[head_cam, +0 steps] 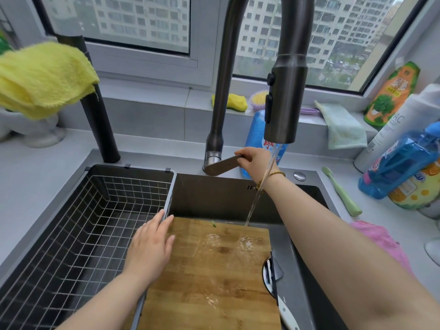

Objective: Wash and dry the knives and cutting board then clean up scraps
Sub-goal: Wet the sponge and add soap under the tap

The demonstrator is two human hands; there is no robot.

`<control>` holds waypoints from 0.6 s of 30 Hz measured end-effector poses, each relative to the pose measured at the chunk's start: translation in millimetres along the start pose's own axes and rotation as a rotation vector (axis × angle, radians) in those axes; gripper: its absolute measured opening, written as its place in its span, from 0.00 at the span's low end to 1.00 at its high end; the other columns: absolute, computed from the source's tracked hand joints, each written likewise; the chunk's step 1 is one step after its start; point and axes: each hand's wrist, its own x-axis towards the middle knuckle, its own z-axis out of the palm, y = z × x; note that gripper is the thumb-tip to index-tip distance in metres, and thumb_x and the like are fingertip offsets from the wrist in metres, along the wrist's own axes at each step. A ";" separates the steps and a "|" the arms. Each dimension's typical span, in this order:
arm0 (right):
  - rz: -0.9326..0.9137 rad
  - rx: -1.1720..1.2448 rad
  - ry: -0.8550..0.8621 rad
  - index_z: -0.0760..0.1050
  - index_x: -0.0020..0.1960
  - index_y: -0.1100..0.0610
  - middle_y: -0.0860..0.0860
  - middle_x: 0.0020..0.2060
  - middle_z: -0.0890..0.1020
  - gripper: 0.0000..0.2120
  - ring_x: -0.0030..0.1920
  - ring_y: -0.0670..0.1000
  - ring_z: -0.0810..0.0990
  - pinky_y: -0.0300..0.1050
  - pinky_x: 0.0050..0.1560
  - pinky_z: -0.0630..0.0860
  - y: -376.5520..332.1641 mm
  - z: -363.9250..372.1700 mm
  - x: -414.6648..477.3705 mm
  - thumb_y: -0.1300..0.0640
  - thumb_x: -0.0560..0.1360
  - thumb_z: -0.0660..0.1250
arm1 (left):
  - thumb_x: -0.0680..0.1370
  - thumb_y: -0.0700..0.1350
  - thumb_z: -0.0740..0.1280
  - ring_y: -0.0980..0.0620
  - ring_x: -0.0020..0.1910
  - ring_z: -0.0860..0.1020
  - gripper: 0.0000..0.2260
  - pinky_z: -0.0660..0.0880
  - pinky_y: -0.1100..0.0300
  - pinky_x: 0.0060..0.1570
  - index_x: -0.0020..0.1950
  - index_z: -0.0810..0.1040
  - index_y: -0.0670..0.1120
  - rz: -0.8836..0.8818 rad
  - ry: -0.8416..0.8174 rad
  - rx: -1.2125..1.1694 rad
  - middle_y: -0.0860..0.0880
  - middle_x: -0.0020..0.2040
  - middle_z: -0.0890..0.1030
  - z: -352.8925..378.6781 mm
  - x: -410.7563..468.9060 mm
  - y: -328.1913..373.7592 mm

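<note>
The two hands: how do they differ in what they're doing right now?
The left hand lies flat and open on the wooden cutting board in the sink; the right hand reaches up and grips the faucet handle. Only the right wrist wears a bracelet. Both are bare.

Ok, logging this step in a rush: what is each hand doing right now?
Left hand: open, flat on the cutting board edge.
Right hand: closed on the faucet handle, water running.
</note>
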 end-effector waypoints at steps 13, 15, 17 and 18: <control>0.080 0.182 0.044 0.76 0.60 0.59 0.59 0.57 0.79 0.14 0.60 0.58 0.76 0.47 0.62 0.70 15.4 0.9 5.7 0.63 0.77 0.59 | 0.80 0.49 0.56 0.51 0.72 0.60 0.20 0.54 0.59 0.71 0.72 0.64 0.48 0.026 0.012 0.010 0.49 0.72 0.63 -8.6 11.1 -1.8; 0.073 0.182 0.060 0.77 0.60 0.58 0.59 0.56 0.80 0.14 0.59 0.58 0.76 0.49 0.62 0.71 16.8 2.0 7.0 0.61 0.77 0.60 | 0.80 0.47 0.58 0.52 0.67 0.67 0.17 0.59 0.59 0.68 0.68 0.70 0.47 0.056 0.069 -0.021 0.50 0.66 0.72 -19.3 27.4 -2.9; 0.081 0.189 0.062 0.77 0.60 0.58 0.60 0.55 0.80 0.13 0.57 0.59 0.77 0.51 0.61 0.71 17.5 2.4 7.0 0.60 0.77 0.60 | 0.80 0.46 0.58 0.54 0.64 0.70 0.15 0.63 0.59 0.66 0.66 0.72 0.48 0.087 0.091 -0.046 0.51 0.63 0.75 -33.8 49.6 -1.5; 0.092 0.190 0.058 0.77 0.59 0.59 0.61 0.54 0.80 0.13 0.57 0.60 0.77 0.53 0.61 0.72 19.4 3.6 8.2 0.60 0.77 0.60 | 0.80 0.45 0.58 0.53 0.63 0.71 0.15 0.65 0.58 0.65 0.65 0.73 0.47 0.099 0.102 -0.074 0.50 0.62 0.76 -41.6 61.2 1.2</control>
